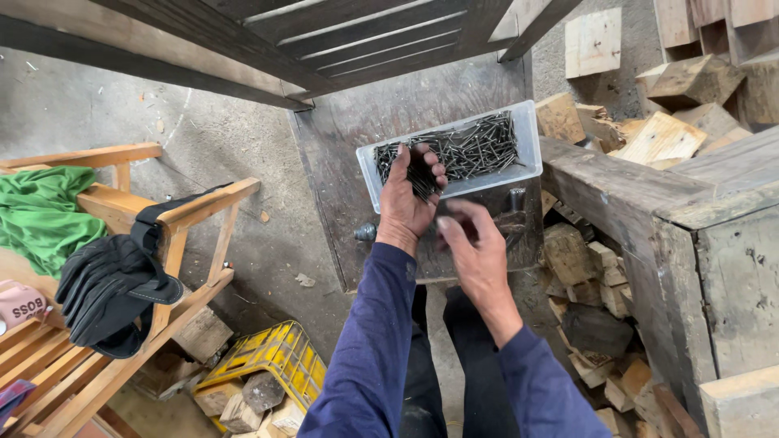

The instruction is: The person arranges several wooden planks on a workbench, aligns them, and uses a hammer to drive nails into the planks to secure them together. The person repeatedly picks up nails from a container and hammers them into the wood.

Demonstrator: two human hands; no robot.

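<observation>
The clear plastic box point(527, 154) of dark nails point(479, 146) sits on a dark wooden board point(357, 138). My left hand point(410, 195) reaches into it, fingers curled around some nails. My right hand point(475, 243) hovers just below, loosely open, empty. Black gloves point(109, 288) hang on a wooden chair point(203, 203).

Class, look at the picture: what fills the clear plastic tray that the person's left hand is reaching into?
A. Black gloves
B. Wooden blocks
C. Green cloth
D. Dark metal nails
D. The left hand has its fingers in the clear tray, which is full of thin dark nails.
</observation>
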